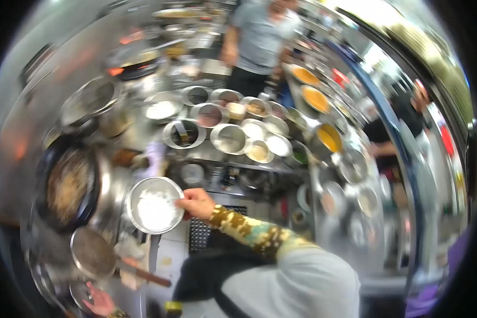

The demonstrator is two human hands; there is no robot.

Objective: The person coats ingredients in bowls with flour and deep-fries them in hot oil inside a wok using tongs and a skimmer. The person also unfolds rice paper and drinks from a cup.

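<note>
My right hand (196, 203) grips the rim of a round metal bowl (132, 214) and holds it out in front of me. White powder-like stuff (156, 210) lies in the bowl. At the lower left, my left hand (99, 302) has its fingers apart, beside a round metal vessel (78, 292) that is partly cut off from view. Just above that hand is a round pan or sieve (93, 252) with a brown handle (149, 275). A dark wok (93, 177) with brownish, bubbling-looking contents stands left of the bowl.
Several metal containers (229, 139) of ingredients fill the counter ahead. Orange-filled trays (317, 99) stand along the right counter. One person (259, 42) stands at the back, another (400, 124) beyond the right counter. Flames (115, 71) show at a far-left burner.
</note>
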